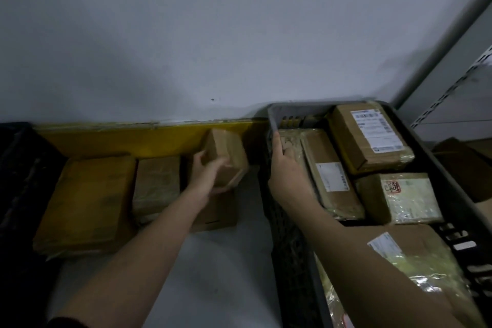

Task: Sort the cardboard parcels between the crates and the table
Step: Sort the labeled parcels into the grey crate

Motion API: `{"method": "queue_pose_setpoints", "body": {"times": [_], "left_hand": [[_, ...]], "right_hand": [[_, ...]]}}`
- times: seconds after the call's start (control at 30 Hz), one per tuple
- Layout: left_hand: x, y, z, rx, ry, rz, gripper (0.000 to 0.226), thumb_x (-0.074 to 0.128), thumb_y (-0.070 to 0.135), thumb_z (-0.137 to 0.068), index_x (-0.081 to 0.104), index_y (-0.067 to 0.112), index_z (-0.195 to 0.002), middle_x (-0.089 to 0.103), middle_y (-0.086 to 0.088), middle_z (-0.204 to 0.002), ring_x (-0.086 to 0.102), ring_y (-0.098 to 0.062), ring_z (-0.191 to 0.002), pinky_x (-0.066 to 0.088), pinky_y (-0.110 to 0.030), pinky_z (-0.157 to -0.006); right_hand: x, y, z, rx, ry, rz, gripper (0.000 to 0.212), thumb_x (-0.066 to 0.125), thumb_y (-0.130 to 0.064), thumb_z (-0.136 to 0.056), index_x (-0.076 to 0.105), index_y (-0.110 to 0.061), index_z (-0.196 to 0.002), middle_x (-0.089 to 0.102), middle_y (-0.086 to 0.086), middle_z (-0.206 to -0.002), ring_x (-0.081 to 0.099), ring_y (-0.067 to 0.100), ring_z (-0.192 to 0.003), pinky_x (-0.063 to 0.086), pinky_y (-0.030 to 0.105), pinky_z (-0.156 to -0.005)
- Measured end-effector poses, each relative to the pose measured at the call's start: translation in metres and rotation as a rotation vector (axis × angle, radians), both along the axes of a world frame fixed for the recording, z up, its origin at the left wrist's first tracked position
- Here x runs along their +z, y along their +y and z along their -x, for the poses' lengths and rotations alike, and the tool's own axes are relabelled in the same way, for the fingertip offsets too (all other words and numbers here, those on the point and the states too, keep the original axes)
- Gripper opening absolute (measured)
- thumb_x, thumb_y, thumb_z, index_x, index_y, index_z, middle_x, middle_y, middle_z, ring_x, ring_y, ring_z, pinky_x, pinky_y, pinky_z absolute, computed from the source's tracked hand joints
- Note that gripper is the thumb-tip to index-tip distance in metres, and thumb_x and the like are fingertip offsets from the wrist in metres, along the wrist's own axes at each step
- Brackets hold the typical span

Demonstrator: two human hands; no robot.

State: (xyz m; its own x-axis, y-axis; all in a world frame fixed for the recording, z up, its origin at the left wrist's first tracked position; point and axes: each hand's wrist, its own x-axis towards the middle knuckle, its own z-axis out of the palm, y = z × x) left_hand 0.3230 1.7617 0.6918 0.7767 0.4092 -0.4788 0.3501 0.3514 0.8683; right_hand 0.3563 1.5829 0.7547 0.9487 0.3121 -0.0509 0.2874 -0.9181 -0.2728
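A small cardboard parcel (226, 158) hangs tilted above the table (213, 261), at about twelve o'clock from the person, gripped in the left hand (206, 174) just over a flatter brown box (217, 210) lying beneath it. Judged by its size and the one-handed hold, the parcel is probably light and stiff, with taped faces that may be a little slick; its short opposite sides look the safest place to take it (thumb on the near edge, fingers under the far one, as now). To the left, at ten o'clock, two more parcels lie flat on the table: a wide yellowish parcel (85, 202) and a taped parcel (157, 186) just beside it. The left forearm reaches forward, nearly straight, the wrist turned inward around the load.

At two o'clock, the right hand (286, 160) reaches into a dark crate (298, 261) packed with parcels, its fingers lying flat on a plastic-wrapped parcel (292, 141) at the crate's far-left corner; whether it grips or only presses cannot be told. A long labelled parcel (330, 176) lies just beside it, and a bigger labelled box (370, 136) sits beyond, tilted against the crate's far wall.
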Motion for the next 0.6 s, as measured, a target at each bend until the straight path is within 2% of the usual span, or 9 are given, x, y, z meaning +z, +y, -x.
{"method": "queue_pose_setpoints", "body": {"times": [0.07, 0.13, 0.2, 0.27, 0.3, 0.37, 0.43, 0.5, 0.6], "left_hand": [[0.021, -0.002, 0.018, 0.057, -0.291, 0.606, 0.064, 0.074, 0.033, -0.081, 0.052, 0.017, -0.139, 0.061, -0.019, -0.133, 0.063, -0.041, -0.115, 0.057, -0.052, -0.079], [0.036, -0.005, 0.037, 0.028, -0.465, 0.834, 0.058, 0.070, 0.041, -0.082, 0.062, 0.014, -0.133, 0.060, -0.021, -0.134, 0.061, -0.041, -0.119, 0.055, -0.051, -0.085], [0.048, -0.012, 0.052, -0.030, -0.521, 0.848, 0.058, 0.063, 0.046, -0.085, 0.063, 0.015, -0.133, 0.058, -0.021, -0.137, 0.060, -0.040, -0.120, 0.056, -0.047, -0.084], [0.058, -0.020, 0.065, -0.054, -0.533, 0.854, 0.059, 0.057, 0.048, -0.088, 0.060, 0.014, -0.136, 0.057, -0.022, -0.138, 0.061, -0.039, -0.119, 0.057, -0.045, -0.083], [0.063, -0.024, 0.071, -0.064, -0.536, 0.854, 0.058, 0.056, 0.048, -0.089, 0.060, 0.014, -0.136, 0.057, -0.022, -0.138, 0.061, -0.039, -0.118, 0.058, -0.045, -0.083], [0.075, -0.035, 0.085, -0.091, -0.546, 0.842, 0.058, 0.055, 0.048, -0.090, 0.060, 0.013, -0.136, 0.057, -0.022, -0.138, 0.061, -0.039, -0.118, 0.058, -0.045, -0.081], [0.087, -0.048, 0.100, -0.146, -0.545, 0.822, 0.057, 0.059, 0.046, -0.088, 0.063, 0.011, -0.133, 0.058, -0.022, -0.137, 0.062, -0.039, -0.117, 0.058, -0.045, -0.079], [0.100, -0.062, 0.115, -0.221, -0.533, 0.799, 0.058, 0.069, 0.042, -0.081, 0.065, 0.009, -0.129, 0.059, -0.021, -0.136, 0.063, -0.038, -0.116, 0.058, -0.046, -0.080], [0.118, -0.085, 0.135, -0.258, -0.487, 0.786, 0.062, 0.081, 0.034, -0.072, 0.067, 0.007, -0.126, 0.060, -0.020, -0.134, 0.062, -0.039, -0.116, 0.058, -0.049, -0.081]], "right_hand": [[0.004, 0.001, 0.002, -0.005, 0.033, -0.025, 0.099, 0.054, 0.005, -0.090, -0.013, -0.020, -0.158, 0.023, 0.021, -0.157, 0.052, 0.037, -0.123, 0.052, 0.045, -0.094], [0.009, 0.002, 0.005, -0.016, 0.050, -0.039, 0.095, 0.053, 0.004, -0.091, -0.010, -0.020, -0.159, 0.023, 0.020, -0.157, 0.045, 0.038, -0.131, 0.048, 0.047, -0.099], [0.016, 0.001, 0.009, -0.022, -0.016, -0.077, 0.077, 0.049, -0.008, -0.098, 0.002, -0.017, -0.160, 0.030, 0.018, -0.152, 0.037, 0.035, -0.136, 0.043, 0.046, -0.104], [0.025, -0.001, 0.012, -0.052, -0.070, -0.342, 0.054, 0.042, -0.026, -0.104, 0.028, -0.014, -0.155, 0.041, 0.015, -0.145, 0.040, 0.031, -0.133, 0.040, 0.045, -0.107], [0.033, -0.003, 0.015, -0.081, 0.000, -0.576, 0.051, 0.041, -0.034, -0.105, 0.036, -0.015, -0.152, 0.045, 0.013, -0.144, 0.043, 0.028, -0.133, 0.038, 0.044, -0.110], [0.048, -0.007, 0.022, -0.092, 0.295, -0.972, 0.056, 0.044, -0.047, -0.102, 0.040, -0.021, -0.151, 0.049, 0.006, -0.147, 0.045, 0.020, -0.134, 0.035, 0.042, -0.114], [0.061, -0.016, 0.031, -0.035, 0.482, -1.085, 0.062, 0.049, -0.052, -0.098, 0.035, -0.027, -0.153, 0.053, 0.001, -0.145, 0.048, 0.016, -0.133, 0.036, 0.042, -0.114], [0.068, -0.029, 0.039, 0.070, 0.615, -1.199, 0.058, 0.051, -0.050, -0.099, 0.039, -0.024, -0.150, 0.061, 0.002, -0.136, 0.056, 0.017, -0.126, 0.043, 0.042, -0.109], [0.078, -0.056, 0.051, 0.178, 0.780, -1.344, 0.044, 0.054, -0.043, -0.100, 0.054, -0.009, -0.127, 0.068, 0.015, -0.121, 0.065, 0.024, -0.106, 0.052, 0.037, -0.087]]}}
